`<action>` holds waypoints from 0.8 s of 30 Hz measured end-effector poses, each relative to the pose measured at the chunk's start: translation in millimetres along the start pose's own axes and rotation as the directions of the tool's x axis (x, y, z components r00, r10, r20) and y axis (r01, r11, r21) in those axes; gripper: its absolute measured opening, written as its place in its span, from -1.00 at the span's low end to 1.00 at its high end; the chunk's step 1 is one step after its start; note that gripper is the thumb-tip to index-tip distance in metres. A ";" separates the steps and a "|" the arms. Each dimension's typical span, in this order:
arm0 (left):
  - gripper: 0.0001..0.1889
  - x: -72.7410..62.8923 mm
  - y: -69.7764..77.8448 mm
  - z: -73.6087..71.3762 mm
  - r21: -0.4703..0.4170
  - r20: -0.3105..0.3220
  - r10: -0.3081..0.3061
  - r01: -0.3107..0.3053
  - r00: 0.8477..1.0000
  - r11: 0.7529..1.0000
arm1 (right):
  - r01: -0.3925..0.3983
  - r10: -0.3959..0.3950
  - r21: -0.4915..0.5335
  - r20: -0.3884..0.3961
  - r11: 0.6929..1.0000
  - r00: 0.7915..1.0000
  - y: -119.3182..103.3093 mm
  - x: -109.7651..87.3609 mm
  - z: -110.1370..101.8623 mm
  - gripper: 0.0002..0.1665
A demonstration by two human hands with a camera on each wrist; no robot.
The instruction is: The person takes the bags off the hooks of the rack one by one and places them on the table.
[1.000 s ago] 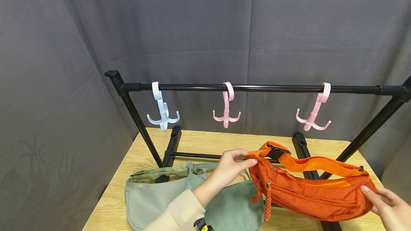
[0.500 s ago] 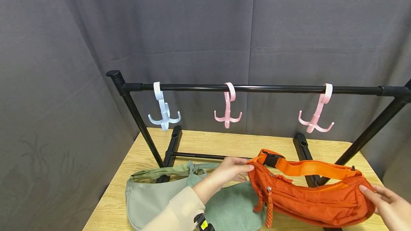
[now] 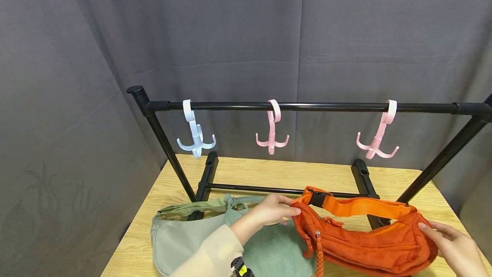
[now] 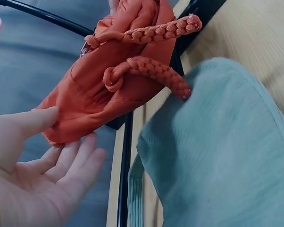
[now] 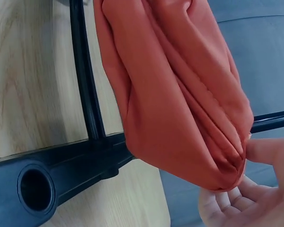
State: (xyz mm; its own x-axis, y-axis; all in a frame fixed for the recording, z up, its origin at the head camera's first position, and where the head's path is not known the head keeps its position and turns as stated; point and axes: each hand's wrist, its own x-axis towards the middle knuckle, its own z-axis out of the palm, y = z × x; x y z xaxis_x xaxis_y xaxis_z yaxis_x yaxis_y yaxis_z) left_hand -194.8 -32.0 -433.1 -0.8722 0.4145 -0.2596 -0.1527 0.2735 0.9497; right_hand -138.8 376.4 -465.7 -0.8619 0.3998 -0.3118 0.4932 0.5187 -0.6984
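An orange waist bag (image 3: 369,243) with braided zipper pulls (image 4: 156,30) and a black buckle (image 3: 318,198) is stretched between both hands at the front right. My left hand (image 3: 273,209) pinches its left end between thumb and fingers. At the other end, my right hand (image 3: 451,243) grips the corner, thumb on the near face; the right wrist view shows the fingers curling under that orange end. The bag's strap (image 3: 361,207) arches loosely above its body. Under my left forearm lies a green corduroy bag (image 3: 276,247), beside a pale grey-green bag (image 3: 188,238).
A black rack stands on the wooden table (image 3: 253,170), its top bar (image 3: 326,106) spanning the view. From it hang a blue hook (image 3: 196,136), a pink hook (image 3: 271,131) and another pink hook (image 3: 376,140). A grey curtain (image 3: 238,33) closes off the back.
Both hands have lowered the orange waist bag toward the front and shifted it slightly left. Their hold on its two ends stays the same.
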 end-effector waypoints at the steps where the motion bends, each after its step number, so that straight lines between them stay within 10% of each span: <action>1: -0.61 -0.5 -1.7 -0.5 0.027 0.001 0.002 -0.002 1.000 1.000 | 0.004 -0.004 0.008 0.030 1.000 1.000 1.1 2.3 0.5 0.01; 24: -0.74 9.4 -2.3 6.2 0.514 -0.079 0.079 -0.027 0.994 0.858 | 0.057 -0.060 0.016 0.254 0.998 0.965 8.8 23.2 9.7 -0.02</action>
State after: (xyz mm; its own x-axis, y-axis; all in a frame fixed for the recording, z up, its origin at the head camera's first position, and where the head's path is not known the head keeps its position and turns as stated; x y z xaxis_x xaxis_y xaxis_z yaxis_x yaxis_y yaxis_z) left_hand -199.7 -23.4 -438.8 -0.9157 0.3647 -0.1687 0.1317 0.6690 0.7315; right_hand -155.5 382.8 -485.4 -0.8914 0.1628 -0.4230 0.4409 0.5283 -0.7256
